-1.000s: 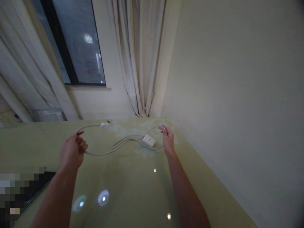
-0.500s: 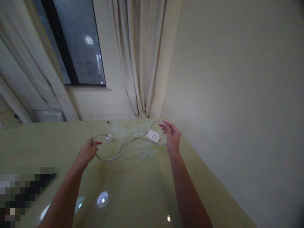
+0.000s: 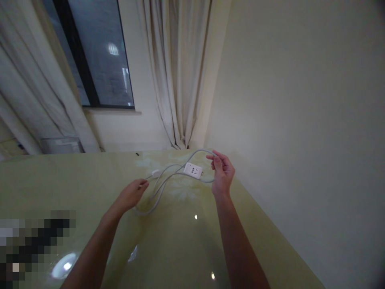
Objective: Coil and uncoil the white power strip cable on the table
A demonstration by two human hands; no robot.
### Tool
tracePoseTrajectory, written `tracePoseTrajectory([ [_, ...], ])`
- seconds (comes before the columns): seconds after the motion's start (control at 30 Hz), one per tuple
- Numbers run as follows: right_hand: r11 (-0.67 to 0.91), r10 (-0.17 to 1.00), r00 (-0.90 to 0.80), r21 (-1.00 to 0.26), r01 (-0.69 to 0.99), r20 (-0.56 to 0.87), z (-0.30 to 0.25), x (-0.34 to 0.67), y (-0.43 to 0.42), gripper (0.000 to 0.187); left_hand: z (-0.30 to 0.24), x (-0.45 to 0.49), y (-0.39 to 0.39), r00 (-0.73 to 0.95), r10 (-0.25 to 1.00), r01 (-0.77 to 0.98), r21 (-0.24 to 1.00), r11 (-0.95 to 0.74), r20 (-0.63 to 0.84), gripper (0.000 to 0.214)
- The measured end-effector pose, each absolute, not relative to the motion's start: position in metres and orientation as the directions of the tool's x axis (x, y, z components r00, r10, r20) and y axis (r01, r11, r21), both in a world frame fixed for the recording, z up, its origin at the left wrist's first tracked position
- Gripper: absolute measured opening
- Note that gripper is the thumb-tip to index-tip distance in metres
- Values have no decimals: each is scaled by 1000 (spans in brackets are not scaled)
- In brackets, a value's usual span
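Note:
A white power strip (image 3: 193, 170) with socket holes lies on the glossy table, its pale cable (image 3: 162, 188) looped in curves around it. At the cable's end is a white plug (image 3: 156, 173), just beyond the fingers of my left hand (image 3: 134, 194). That hand is closed on the cable near the plug, palm side hidden. To the right of the power strip, my right hand (image 3: 223, 168) is closed round a loop of the same cable, with the index finger pointing left.
The greenish table (image 3: 168, 249) ends along a pale wall (image 3: 285, 140) on the right. Cream curtains (image 3: 177, 80) and a dark window (image 3: 99, 52) stand behind it. A small black object (image 3: 137, 154) lies by the far edge. A blurred-out dark item (image 3: 39, 241) is at left.
My left hand has moved right, towards the power strip, and the plug has shifted right with it. My right hand has moved slightly right, and the power strip has turned slightly.

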State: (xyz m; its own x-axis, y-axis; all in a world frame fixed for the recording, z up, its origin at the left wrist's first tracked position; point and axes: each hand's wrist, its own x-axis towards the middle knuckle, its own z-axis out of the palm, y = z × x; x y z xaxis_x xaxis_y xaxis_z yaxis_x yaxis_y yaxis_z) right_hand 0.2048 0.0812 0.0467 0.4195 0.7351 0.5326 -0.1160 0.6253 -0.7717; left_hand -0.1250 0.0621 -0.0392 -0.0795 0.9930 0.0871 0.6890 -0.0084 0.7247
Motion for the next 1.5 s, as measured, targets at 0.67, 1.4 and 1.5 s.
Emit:
tracePoseTrajectory([
  [0.67, 699, 616, 624, -699, -152, 481, 54, 206, 80, 36, -13, -44, 34, 293, 909, 921, 167, -351, 297, 37],
  [1.4, 737, 606, 643, -636, -230, 469, 57, 204, 78, 31, -47, 10, 22, 419, 907, 885, 210, -416, 28, 22],
  [1.5, 769, 583, 662, -582, -264, 470, 60, 210, 78, 28, -34, -11, 31, 394, 914, 870, 279, -406, 98, 42],
])
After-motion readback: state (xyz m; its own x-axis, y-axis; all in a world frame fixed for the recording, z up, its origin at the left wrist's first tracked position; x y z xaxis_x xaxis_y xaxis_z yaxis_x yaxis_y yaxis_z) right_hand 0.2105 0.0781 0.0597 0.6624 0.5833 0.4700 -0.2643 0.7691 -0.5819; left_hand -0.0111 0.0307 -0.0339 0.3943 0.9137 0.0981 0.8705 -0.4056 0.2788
